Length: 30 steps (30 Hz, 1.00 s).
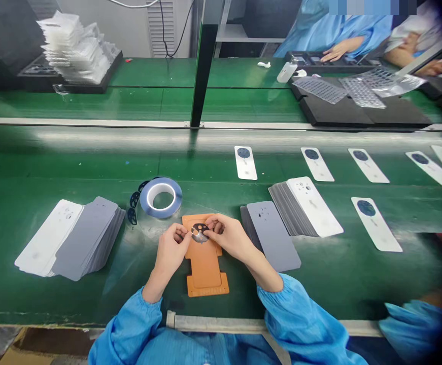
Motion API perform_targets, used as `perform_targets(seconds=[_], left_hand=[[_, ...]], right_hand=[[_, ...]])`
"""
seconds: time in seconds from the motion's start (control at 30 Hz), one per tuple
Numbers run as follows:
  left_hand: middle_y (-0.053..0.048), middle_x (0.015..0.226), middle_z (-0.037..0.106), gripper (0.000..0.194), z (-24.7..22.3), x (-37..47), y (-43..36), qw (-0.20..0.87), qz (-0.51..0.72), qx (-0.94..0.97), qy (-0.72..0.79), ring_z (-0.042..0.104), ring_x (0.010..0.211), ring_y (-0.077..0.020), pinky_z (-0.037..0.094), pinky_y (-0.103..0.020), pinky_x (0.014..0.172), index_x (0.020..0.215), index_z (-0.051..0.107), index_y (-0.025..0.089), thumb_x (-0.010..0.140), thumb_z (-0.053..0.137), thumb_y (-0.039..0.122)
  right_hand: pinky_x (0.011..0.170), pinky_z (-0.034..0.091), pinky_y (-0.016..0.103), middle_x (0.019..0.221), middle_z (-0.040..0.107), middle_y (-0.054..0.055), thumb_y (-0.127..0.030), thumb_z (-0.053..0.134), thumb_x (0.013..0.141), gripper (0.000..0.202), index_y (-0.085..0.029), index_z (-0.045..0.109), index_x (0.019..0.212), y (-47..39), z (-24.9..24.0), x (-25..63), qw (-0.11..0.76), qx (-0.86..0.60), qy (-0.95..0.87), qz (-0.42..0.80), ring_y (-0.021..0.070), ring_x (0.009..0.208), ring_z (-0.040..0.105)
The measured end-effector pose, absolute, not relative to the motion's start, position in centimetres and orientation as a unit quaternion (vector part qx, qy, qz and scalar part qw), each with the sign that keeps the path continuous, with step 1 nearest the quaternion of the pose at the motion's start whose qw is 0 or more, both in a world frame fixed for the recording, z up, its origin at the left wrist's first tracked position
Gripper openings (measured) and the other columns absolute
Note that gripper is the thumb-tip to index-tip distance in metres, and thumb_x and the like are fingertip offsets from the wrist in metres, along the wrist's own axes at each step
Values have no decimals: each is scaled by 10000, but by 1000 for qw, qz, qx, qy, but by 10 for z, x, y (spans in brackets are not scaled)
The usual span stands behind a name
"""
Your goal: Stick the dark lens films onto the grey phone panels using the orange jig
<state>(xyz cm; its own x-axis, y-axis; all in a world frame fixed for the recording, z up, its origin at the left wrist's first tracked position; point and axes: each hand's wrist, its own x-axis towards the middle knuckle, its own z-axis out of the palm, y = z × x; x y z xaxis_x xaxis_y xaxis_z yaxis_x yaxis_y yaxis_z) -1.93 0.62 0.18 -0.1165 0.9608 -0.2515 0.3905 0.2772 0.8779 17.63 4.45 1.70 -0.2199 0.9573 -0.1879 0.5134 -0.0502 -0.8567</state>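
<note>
An orange fixture (205,271) lies on the green work surface in front of me. Over its upper end is a round black sticker (200,233) with cut-out holes. My left hand (172,249) pinches the sticker's left edge between thumb and fingertips. On the opposite edge, my right hand (231,237) also has its fingers closed on it. Whether the sticker lies flat on the fixture or is slightly raised, I cannot tell. Behind my left hand sits a roll of blue tape (180,198), with several black stickers (134,199) on its loose strip.
White and grey phone back panels (87,238) are stacked at left. Grey panels (274,235) and white panels (315,208) are stacked at right. Several white panels with dark discs (376,223) lie beyond. A black post (201,76) stands behind; a co-worker's hand (343,49) is across the bench.
</note>
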Motion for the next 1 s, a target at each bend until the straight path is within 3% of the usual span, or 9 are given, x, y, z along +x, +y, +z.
perform_targets(seconds=[0.17,0.33,0.47,0.6,0.87,1.0], left_hand=[[21,731,636,120,2,-17,7,419,318,501,687,547,609,-114,436,-232,600,779,605,197,808,656,302],[38,711,615,105,0,-14,7,415,315,494,696,532,592,-108,429,-229,587,770,585,204,774,663,274],[42,715,609,104,-1,-14,6,413,317,494,696,532,596,-106,432,-228,592,780,586,206,770,665,272],[43,718,611,106,0,-14,7,413,314,494,697,521,583,-102,431,-228,585,782,585,206,766,666,274],[45,711,608,109,2,-14,5,394,312,515,694,521,573,-102,428,-226,583,787,582,210,766,665,277],[44,705,606,92,3,-14,5,389,309,520,695,517,567,-103,425,-226,581,787,586,211,775,657,269]], right_hand=[[609,469,290,763,655,-13,-212,761,752,139,-212,665,853,46,14,179,256,-582,-643,427,140,628,563],[601,426,294,686,591,-31,-359,835,729,246,-214,650,803,45,5,187,258,-602,-610,446,152,638,534],[661,476,306,750,636,-7,-412,822,739,277,-207,662,835,41,-2,191,288,-596,-559,499,163,695,580],[730,529,328,811,678,22,-416,785,767,265,-198,652,837,39,-3,192,307,-587,-531,529,180,756,643],[716,558,322,814,682,25,-340,717,795,175,-201,614,819,34,-1,187,297,-589,-549,512,175,746,657],[746,581,344,881,699,36,-286,627,869,92,-219,653,925,27,24,210,279,-603,-611,430,196,811,689]])
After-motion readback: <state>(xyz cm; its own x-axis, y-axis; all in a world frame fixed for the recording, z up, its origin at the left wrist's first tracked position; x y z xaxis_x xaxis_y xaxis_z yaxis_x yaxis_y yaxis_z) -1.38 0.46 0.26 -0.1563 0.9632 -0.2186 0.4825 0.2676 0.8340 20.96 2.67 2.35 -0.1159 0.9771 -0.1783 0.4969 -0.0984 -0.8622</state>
